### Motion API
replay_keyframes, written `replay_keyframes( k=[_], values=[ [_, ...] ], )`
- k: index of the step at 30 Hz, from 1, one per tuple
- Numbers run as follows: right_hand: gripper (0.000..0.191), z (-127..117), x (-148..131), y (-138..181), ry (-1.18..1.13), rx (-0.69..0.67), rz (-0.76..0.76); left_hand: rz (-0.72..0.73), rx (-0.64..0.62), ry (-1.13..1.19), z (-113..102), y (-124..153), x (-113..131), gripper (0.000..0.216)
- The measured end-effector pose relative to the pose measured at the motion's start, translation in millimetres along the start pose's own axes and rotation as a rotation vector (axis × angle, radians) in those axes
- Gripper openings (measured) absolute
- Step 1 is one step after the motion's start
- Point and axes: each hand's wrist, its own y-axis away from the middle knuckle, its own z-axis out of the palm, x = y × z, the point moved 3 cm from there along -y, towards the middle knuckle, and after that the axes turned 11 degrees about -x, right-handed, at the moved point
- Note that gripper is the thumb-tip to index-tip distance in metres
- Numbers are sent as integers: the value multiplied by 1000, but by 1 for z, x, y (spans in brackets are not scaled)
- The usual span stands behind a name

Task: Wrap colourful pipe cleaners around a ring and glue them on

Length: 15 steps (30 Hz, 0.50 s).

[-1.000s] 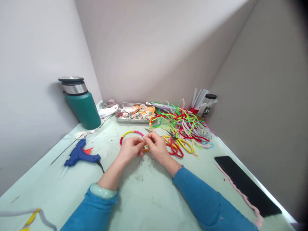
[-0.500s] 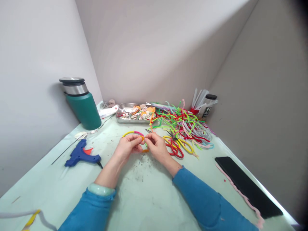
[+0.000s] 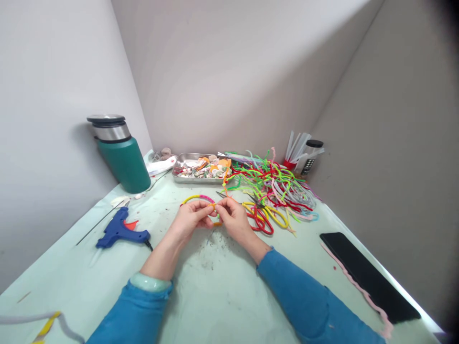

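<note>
My left hand (image 3: pixel 191 219) and my right hand (image 3: pixel 234 218) meet over the middle of the table, fingers pinched together on a ring of pipe cleaner (image 3: pixel 199 198) wrapped in yellow, pink and red. An orange strand (image 3: pixel 217 222) sticks out between the fingertips. The ring arches up behind my left hand. Just right of my right hand lie red and yellow pipe cleaner loops (image 3: pixel 263 217) and a pair of scissors (image 3: pixel 251 198).
A blue glue gun (image 3: pixel 120 230) lies at the left, a green flask (image 3: pixel 120 153) behind it. A metal tray (image 3: pixel 201 168) of small pieces and a heap of coloured pipe cleaners (image 3: pixel 276 184) sit at the back. A black phone (image 3: pixel 367 274) lies at the right edge.
My left hand turned slightly and moved up along the ring, covering its red left end. The hands stay pinched at the same spot.
</note>
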Motion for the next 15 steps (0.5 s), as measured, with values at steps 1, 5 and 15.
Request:
replay_keyframes(
  k=[1, 5, 15],
  values=[
    [14, 0, 0, 0, 8, 3, 0, -5, 6, -20, 0, 0, 0, 29],
    [14, 1, 1, 0, 9, 21, 4, -25, 85, -145, 0, -1, 1, 26],
    [19, -1, 4, -5, -535, -184, 266, 15, 82, -328, 3, -1, 7, 21]
  ],
)
